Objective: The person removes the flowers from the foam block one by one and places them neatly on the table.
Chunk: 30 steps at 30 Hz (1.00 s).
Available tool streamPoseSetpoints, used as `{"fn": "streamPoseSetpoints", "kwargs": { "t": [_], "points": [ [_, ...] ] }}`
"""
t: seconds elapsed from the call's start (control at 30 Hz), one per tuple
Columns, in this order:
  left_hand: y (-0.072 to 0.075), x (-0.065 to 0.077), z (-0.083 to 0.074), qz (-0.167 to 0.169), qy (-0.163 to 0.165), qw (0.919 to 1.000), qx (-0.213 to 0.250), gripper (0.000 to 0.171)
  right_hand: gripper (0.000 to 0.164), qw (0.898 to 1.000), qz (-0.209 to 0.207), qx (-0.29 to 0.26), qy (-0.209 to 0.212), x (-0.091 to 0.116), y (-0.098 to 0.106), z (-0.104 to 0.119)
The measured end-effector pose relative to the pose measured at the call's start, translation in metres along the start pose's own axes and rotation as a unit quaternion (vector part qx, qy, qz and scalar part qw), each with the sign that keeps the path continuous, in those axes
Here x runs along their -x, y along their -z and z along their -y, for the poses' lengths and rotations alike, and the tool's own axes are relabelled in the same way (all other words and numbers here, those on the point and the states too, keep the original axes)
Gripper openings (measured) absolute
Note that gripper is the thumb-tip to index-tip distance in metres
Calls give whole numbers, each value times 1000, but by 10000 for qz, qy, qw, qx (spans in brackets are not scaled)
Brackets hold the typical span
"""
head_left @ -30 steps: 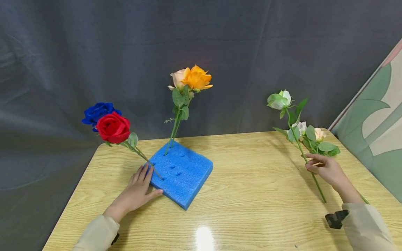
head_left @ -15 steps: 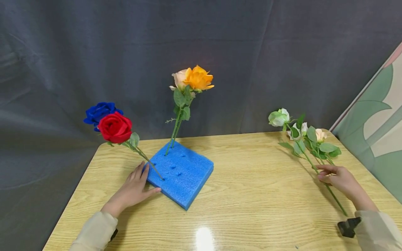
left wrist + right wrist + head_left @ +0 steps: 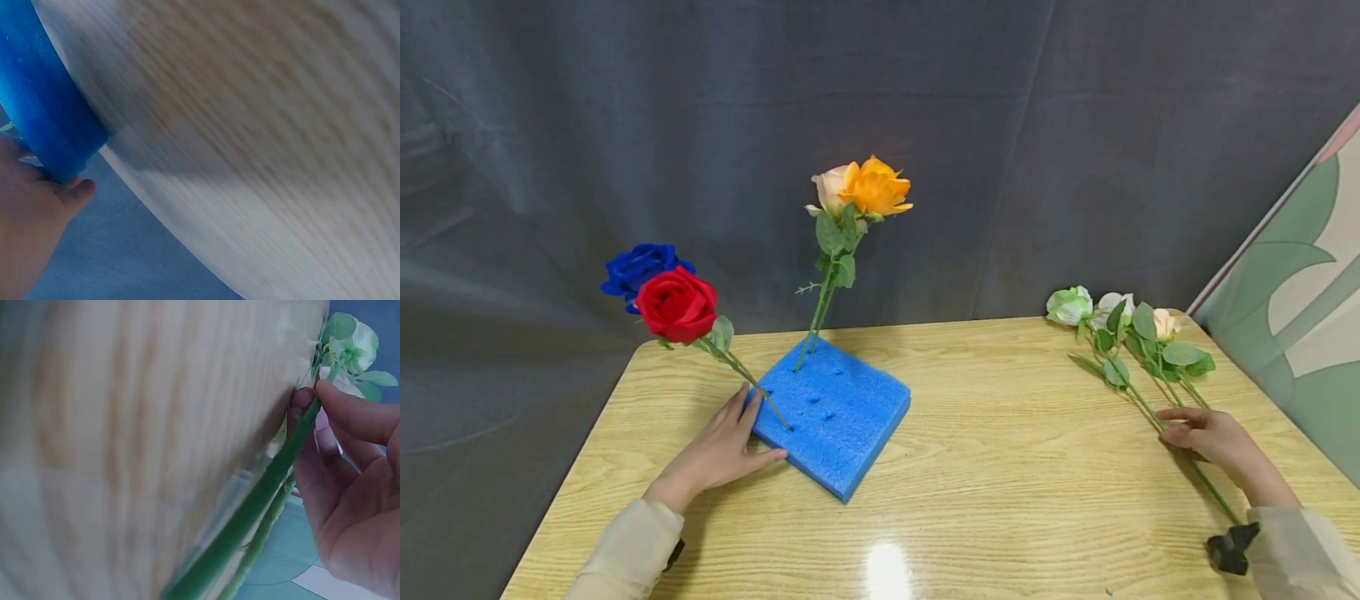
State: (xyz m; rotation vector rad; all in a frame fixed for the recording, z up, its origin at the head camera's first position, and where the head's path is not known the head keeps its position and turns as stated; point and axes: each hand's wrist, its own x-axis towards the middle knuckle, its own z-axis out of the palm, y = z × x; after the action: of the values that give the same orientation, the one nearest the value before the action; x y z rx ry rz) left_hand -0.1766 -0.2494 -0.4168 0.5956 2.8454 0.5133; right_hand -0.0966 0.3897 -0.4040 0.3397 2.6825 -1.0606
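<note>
My left hand [image 3: 717, 457] rests at the near left corner of a blue foam block [image 3: 850, 433], fingers straight along one edge and thumb against the front edge. A red rose [image 3: 676, 305] and a blue rose [image 3: 640, 271] lean left from the foam. Toward its back stand an orange rose [image 3: 876, 186] and a pale peach rose [image 3: 830, 188]. At the right, my right hand [image 3: 1213, 439] pinches the stem of a greenish-white artificial rose [image 3: 1070, 306] between thumb and fingers, low over the table. In the right wrist view that green stem [image 3: 250, 512] slants past the fingertips.
Beside the held rose lie a white rose [image 3: 1112, 308] and a small peach rose [image 3: 1165, 325] with leafy stems. Several holes dot the foam's top. A dark curtain [image 3: 970, 150] hangs behind the wooden table [image 3: 1000, 467], and a patterned panel [image 3: 1292, 292] borders it on the right.
My right hand has moved right and toward me, lowering the greenish-white rose from above the table until it lies alongside the other loose roses. My left hand has stayed at the foam.
</note>
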Motion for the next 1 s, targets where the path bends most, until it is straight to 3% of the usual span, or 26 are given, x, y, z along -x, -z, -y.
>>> {"fn": "streamPoseSetpoints", "kwargs": {
  "t": [0.23, 0.5, 0.6, 0.8, 1.0],
  "points": [
    [2, 0, -1, 81, 30, 10000, 15, 104, 49, 9976, -292, 617, 125, -1, 0, 0],
    [2, 0, -3, 94, 49, 9999, -84, 105, 49, 9977, -310, 587, 150, 0, 1, 1],
    [1, 0, -2, 93, 75, 9999, -102, 104, 48, 9959, -560, 677, 225, -1, 1, 5],
    [1, -2, -3, 150, 79, 9998, -52, 104, 44, 9900, -1126, 627, 579, -3, -10, 28],
    [2, -2, -3, 137, 106, 9999, 0, 104, 41, 9902, -1003, 280, 927, -12, -29, 71]
  ]
}}
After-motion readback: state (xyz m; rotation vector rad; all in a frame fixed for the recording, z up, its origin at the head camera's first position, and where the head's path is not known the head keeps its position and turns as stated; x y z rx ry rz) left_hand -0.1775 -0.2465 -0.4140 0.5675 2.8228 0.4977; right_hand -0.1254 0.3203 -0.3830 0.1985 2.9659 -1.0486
